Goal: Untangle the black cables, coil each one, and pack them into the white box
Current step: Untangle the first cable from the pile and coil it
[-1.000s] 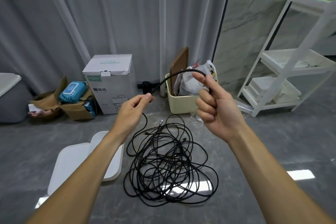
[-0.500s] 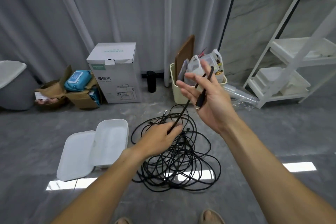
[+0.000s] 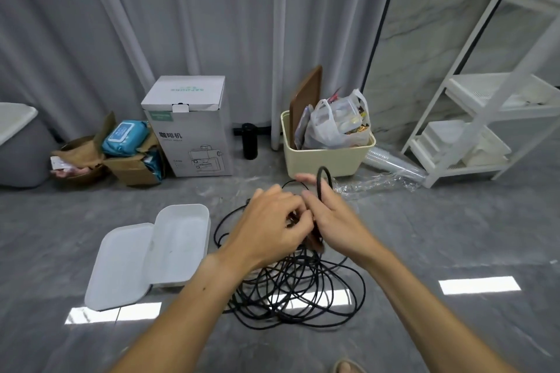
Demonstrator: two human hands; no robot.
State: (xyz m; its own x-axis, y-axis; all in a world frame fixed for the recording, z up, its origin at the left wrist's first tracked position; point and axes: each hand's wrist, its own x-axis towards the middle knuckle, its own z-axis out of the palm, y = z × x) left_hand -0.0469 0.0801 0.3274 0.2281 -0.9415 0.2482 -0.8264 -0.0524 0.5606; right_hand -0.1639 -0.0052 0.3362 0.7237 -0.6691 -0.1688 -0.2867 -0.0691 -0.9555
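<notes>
My right hand (image 3: 331,221) grips a small loop of black cable (image 3: 323,179) that stands up over its fingers; my left hand (image 3: 272,221) meets it, fingers curled, pinching the same cable where the two touch. Both hover over the tangled cable pile (image 3: 300,291) on the grey floor. The open white box (image 3: 151,251) lies just left of the pile. Beyond the pile stands a cream bin (image 3: 327,157), and left of that a white carton (image 3: 191,127).

Left hand (image 3: 272,222) and right hand (image 3: 330,218) together, fingers curled.
</notes>
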